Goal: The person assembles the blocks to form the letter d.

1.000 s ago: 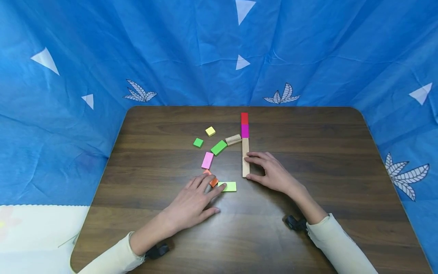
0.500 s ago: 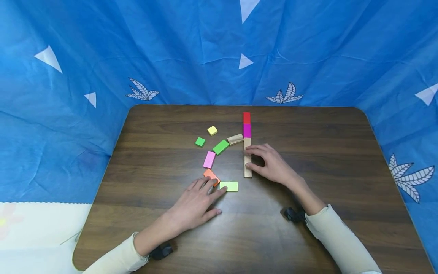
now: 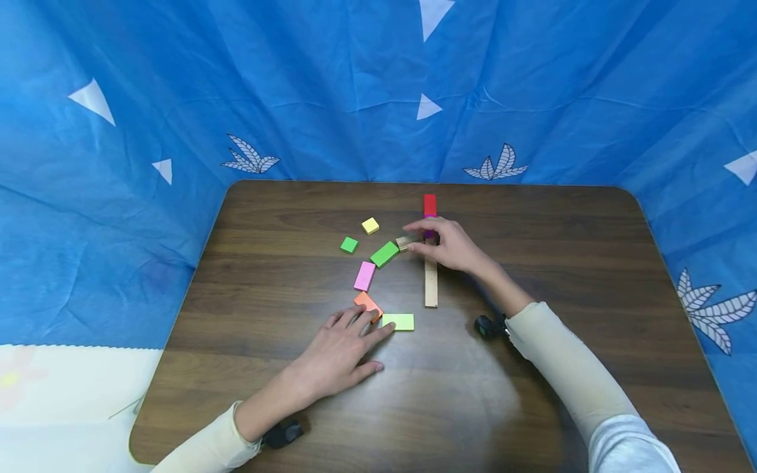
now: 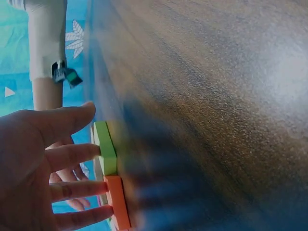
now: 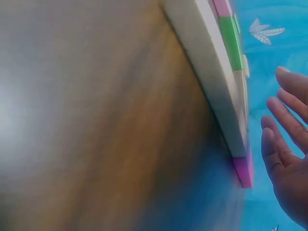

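Blue cloth backs my tabletop (image 3: 532, 263). Left hand (image 3: 340, 351) rests flat, fingers relaxed, touching the lime block (image 3: 399, 322). Right hand (image 3: 452, 246) reaches the small wooden block (image 3: 405, 242), fingers loose; gripping it looks next.

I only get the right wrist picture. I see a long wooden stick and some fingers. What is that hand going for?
Observer: The right hand reaches over the long wooden block toward a short wooden block; its fingertips are at that block.
Child: What's the other hand doing?
Observer: The left hand lies flat on the table, fingers touching a light green block and an orange block.
Child: Anything past the pink end?
Observer: Yes, a red block lies in line beyond it.
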### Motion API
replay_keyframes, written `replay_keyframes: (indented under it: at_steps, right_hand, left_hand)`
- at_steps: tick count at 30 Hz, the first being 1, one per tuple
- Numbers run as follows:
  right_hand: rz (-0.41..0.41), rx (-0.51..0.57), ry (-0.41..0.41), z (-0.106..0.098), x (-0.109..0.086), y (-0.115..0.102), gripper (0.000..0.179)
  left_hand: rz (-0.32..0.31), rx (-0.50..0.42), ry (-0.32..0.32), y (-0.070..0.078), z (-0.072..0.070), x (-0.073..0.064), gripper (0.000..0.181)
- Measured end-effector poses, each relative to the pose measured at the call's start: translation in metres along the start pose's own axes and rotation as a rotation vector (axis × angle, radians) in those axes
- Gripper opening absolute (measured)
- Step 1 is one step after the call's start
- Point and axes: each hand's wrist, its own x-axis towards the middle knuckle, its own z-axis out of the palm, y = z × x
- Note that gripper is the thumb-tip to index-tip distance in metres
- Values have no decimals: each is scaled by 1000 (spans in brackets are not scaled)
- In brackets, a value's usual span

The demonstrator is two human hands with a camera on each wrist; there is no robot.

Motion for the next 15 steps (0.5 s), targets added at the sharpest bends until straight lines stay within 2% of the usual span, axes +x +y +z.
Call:
replay_keyframes:
  at_steps: [8,15]
  right_hand:
    - [26,3,-64,9,43,0,39]
    - [41,-60,-129,18,73,-4,45]
  left_hand:
    - [-7,-12,-10,0,0,2,70]
    - [-15,-22,-11,0,2,2,70]
